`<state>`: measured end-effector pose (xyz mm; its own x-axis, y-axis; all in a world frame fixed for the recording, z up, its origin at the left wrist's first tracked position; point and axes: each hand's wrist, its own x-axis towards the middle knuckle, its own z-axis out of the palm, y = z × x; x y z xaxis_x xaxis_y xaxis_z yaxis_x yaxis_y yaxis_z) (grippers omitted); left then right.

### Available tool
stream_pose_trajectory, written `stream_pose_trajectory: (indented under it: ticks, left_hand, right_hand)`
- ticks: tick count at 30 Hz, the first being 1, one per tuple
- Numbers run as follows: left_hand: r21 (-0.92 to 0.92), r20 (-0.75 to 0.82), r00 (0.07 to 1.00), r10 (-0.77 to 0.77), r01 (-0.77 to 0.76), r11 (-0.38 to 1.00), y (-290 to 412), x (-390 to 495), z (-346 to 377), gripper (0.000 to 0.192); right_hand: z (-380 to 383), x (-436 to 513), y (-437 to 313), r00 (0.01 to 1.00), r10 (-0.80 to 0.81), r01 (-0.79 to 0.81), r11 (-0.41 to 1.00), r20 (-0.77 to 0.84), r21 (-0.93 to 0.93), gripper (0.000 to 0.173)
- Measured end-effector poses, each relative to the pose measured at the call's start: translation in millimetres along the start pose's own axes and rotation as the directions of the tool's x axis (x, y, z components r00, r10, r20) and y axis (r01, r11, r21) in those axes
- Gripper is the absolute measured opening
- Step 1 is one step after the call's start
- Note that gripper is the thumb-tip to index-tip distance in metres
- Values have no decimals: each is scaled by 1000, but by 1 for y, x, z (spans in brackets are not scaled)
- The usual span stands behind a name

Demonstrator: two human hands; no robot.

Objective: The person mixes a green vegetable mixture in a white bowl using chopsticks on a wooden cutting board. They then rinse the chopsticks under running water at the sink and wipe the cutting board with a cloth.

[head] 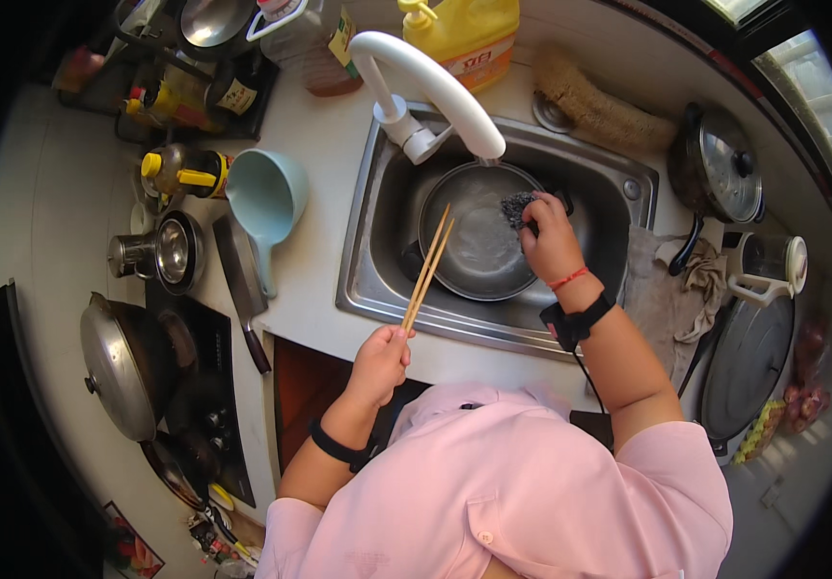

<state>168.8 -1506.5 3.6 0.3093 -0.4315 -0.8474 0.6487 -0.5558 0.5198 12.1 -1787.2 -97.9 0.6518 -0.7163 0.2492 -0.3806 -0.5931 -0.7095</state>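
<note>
A pair of wooden chopsticks [430, 269] is gripped near one end by my left hand [381, 362]. Their tips point up over the left part of a round metal pan [475, 279]. That pan sits inside the stainless steel sink [604, 210] and has some whitish wetness on its bottom. Pinched in the fingers of my right hand [552, 242] is a dark grey scouring pad [517, 208], over the pan's right side. Above the pan curves the white faucet [452, 94]; I cannot tell whether water runs from it.
Left of the sink lie a light blue water ladle [267, 195] and a cleaver [238, 268]. A large lidded pot [123, 369] stands by the cooktop [206, 391]. Behind the sink is a yellow detergent bottle [470, 43]. To the right are a cloth [651, 289] and a lidded saucepan [719, 170].
</note>
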Motion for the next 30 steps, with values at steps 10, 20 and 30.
stream_pose_trajectory:
  ticks: [10,20,30]
  left_hand:
    - [-26,13,1000,-23,23,999,0,6,9,22]
    - [-47,73,992,104,-101,994,14,26,39,25]
    - [419,312,915,256,-374,828,44,60,76,25]
  right_hand:
    - [8,51,15,987,153,-153,988,46,-2,19]
    - [3,79,-36,760,632,-580,552,152,599,65]
    - [14,26,-65,405,636,-562,-394,657,727,17]
